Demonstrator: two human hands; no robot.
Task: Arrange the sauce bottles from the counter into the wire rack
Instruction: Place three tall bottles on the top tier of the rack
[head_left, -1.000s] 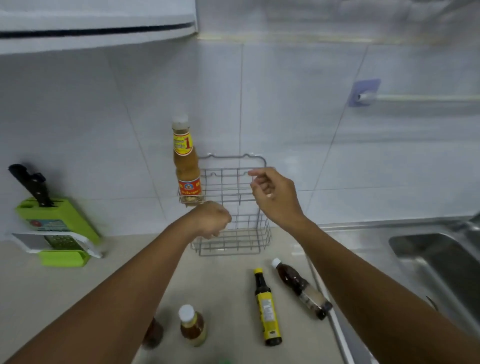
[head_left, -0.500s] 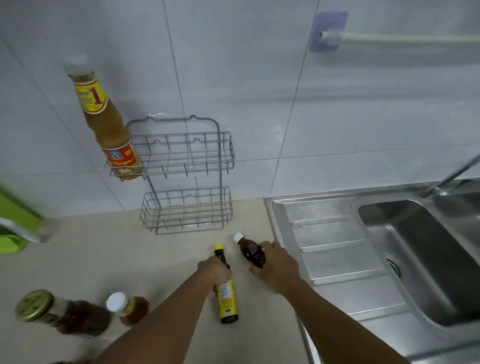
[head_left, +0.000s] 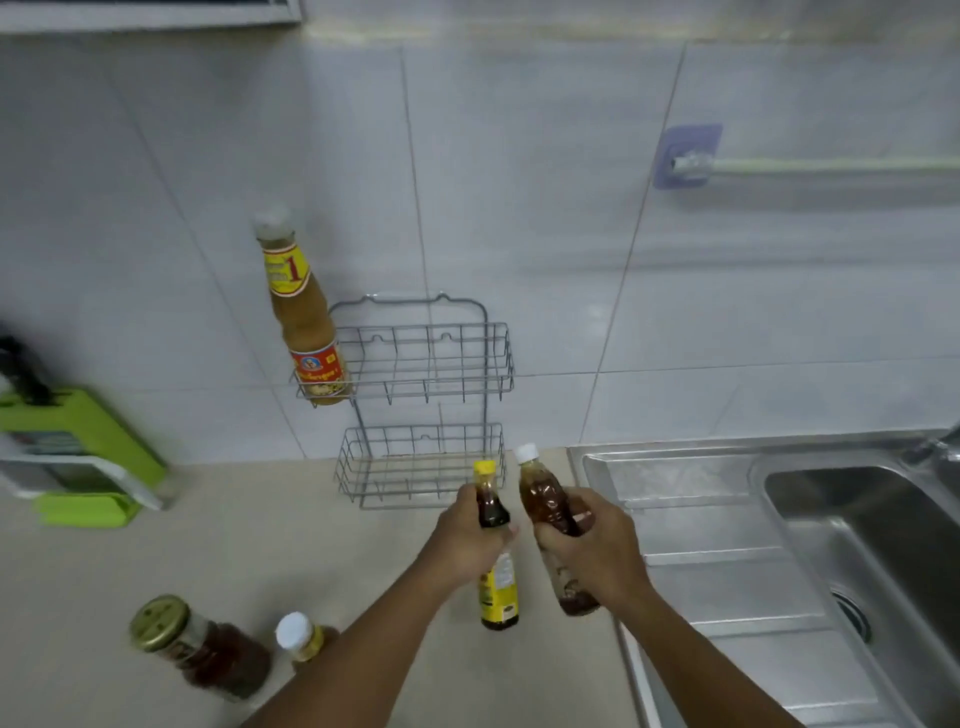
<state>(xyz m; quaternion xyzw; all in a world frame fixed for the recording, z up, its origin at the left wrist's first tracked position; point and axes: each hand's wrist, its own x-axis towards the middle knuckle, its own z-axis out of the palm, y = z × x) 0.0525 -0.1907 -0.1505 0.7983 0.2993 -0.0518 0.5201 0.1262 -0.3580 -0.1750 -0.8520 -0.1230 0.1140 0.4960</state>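
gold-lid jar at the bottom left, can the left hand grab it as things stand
Probably not yet: the left hand already has its grip on the yellow-cap bottle. The gold-lid jar lies unobstructed on the counter, beside that forearm.

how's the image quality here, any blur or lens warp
Head view: wide-angle warp bows the tile lines and tilts the tall orange bottle in the wire rack; soft motion blur throughout, worst at the green knife block on the left edge; lighting flat, no harsh glare.
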